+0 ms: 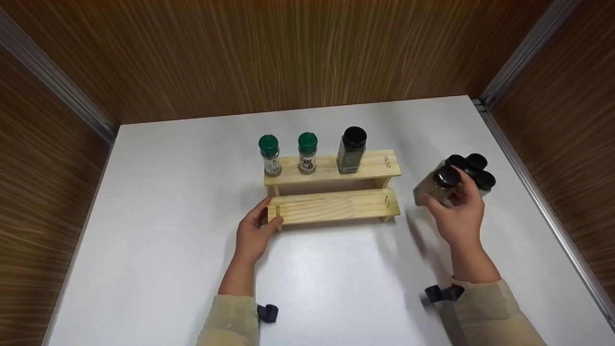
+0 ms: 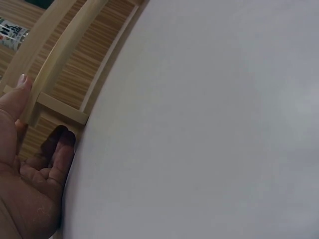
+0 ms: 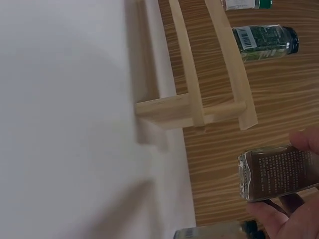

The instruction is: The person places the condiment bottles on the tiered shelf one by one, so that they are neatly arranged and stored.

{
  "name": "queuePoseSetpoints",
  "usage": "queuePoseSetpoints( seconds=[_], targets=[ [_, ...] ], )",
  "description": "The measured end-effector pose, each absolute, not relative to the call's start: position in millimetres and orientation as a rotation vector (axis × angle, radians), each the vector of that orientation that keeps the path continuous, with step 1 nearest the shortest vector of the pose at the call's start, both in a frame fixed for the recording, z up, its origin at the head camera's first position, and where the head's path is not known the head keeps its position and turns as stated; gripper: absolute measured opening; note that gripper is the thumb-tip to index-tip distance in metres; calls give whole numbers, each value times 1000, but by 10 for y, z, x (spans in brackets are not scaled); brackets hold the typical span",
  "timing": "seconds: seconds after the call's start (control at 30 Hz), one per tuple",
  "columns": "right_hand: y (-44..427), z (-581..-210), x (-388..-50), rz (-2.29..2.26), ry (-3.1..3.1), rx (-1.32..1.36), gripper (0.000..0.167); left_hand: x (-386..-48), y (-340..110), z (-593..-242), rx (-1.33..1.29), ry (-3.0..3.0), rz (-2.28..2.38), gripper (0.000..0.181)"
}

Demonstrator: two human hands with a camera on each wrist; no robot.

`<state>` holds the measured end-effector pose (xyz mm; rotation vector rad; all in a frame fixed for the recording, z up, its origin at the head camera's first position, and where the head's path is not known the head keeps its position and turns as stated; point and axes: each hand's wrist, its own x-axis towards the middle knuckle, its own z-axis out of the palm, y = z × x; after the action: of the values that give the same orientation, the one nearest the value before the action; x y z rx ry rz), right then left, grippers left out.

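A two-step wooden rack (image 1: 331,207) stands mid-table, its left end gripped by my left hand (image 1: 252,235), thumb on the front of the lower step. Two green-capped jars (image 1: 272,163) (image 1: 307,161) and a tall black-capped jar (image 1: 350,156) stand on the upper step. Right of the rack, my right hand (image 1: 461,214) holds a black-capped jar (image 1: 435,185) between thumb and fingers. In the right wrist view this held jar (image 3: 279,172) has brown contents and printed text, and its base is off the table. The left wrist view shows my left hand (image 2: 30,189) at the rack's end (image 2: 62,107).
Several black-capped jars (image 1: 485,180) stand close together just behind and right of my right hand. The white table (image 1: 158,216) has wood-grain panels (image 1: 288,57) behind it and at both sides, with metal strips at the corners.
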<state>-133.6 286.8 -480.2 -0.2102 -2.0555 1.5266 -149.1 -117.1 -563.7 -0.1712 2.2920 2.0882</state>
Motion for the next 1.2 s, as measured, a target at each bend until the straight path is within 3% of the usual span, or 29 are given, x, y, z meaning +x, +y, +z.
queuePoseSetpoints(
  seconds=[0.47, 1.2],
  targets=[
    [2655, -4512, -1682, 1552, -2056, -27, 71, -1480, -1179, -5643, -139, 2275, 2102, 63],
    [2374, -4443, -2053, 1617, -2142, 7, 67, -1483, -1167, -5617, -144, 2281, 2094, 62]
  ],
)
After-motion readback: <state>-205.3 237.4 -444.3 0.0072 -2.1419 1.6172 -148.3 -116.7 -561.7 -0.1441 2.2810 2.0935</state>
